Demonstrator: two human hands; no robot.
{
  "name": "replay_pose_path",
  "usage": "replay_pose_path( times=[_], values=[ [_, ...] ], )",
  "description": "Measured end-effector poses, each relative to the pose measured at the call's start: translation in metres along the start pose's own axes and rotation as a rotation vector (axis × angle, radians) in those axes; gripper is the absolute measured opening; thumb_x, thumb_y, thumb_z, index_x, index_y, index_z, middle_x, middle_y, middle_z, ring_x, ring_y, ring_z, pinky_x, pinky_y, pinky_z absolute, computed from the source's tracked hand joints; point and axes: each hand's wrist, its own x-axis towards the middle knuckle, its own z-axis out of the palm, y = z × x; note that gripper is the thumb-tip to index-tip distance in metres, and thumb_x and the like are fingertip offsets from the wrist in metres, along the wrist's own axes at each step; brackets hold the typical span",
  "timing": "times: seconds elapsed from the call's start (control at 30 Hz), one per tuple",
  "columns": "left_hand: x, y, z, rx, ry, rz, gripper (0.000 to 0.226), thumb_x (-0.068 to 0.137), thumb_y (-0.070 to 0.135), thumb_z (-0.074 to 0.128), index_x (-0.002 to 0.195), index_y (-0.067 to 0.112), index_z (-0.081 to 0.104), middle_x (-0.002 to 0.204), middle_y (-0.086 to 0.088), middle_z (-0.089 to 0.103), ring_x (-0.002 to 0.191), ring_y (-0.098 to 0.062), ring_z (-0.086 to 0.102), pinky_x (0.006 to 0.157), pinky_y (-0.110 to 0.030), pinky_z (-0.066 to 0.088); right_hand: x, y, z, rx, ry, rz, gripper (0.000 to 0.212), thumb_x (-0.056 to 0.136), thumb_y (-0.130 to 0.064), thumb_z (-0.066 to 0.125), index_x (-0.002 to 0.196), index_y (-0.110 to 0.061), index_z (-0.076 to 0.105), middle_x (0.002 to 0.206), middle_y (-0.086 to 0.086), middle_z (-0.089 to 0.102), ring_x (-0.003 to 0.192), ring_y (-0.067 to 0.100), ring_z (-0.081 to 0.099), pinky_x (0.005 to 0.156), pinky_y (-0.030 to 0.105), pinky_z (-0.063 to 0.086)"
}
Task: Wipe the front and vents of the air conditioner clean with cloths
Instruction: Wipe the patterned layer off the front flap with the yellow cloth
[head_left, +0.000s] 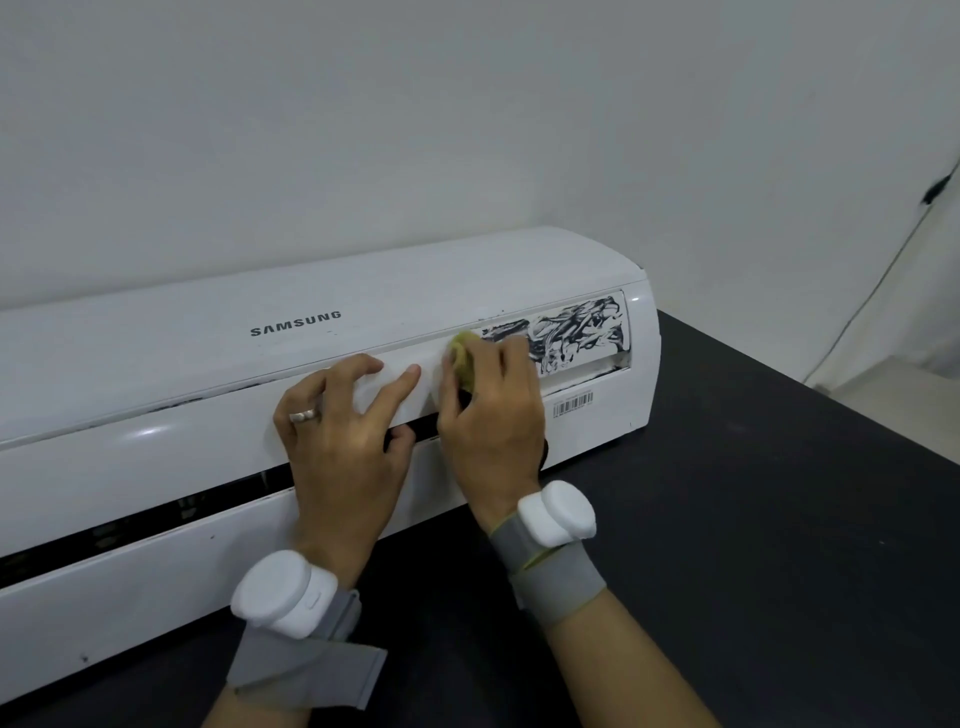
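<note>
Air conditioner (208, 364) lies across the frame's centre on a dark table (753, 519). Left hand (343, 441) holds the flap (410, 397): fingers spread and bent with tips on its face, thumb hooked at its lower edge. Right hand (493, 415), just beside it, has fingers curled round a yellow-green cloth (462, 356) pressed to the flap. Black smears (576, 332) cover the flap's right end.
</note>
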Motion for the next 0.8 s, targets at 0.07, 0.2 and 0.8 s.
replay_pose_path(
  times=[0.07,0.2,0.8],
  values=[
    [0.001,0.001,0.0,-0.006,-0.006,-0.006,0.047,0.064,0.002,0.074,0.105,0.024,0.073,0.111,-0.006,0.063,0.106,-0.029,0.042,0.091,-0.038,0.03,0.007,-0.005,0.004,-0.01,0.05,0.111,0.014,0.086,-0.014,0.064,0.095,-0.003,0.066,0.091,0.016,0.057,0.075,0.031,0.056,0.061,0.035,0.048],
    [0.001,0.001,0.0,-0.002,-0.005,-0.01,0.048,0.063,0.001,0.074,0.105,0.024,0.074,0.109,-0.007,0.064,0.106,-0.029,0.042,0.091,-0.038,0.029,-0.003,-0.008,0.004,-0.057,0.003,0.038,0.015,0.086,-0.016,0.065,0.094,-0.004,0.066,0.09,0.015,0.056,0.074,0.03,0.055,0.059,0.033,0.045],
    [0.0,0.002,0.003,-0.011,0.012,-0.005,0.055,0.061,-0.006,0.062,0.107,0.022,0.073,0.103,-0.007,0.064,0.1,-0.029,0.042,0.088,-0.037,0.029,0.022,-0.003,0.002,-0.115,0.043,0.283,0.017,0.086,-0.019,0.061,0.089,-0.003,0.057,0.098,0.016,0.052,0.073,0.033,0.055,0.061,0.036,0.046]
  ],
)
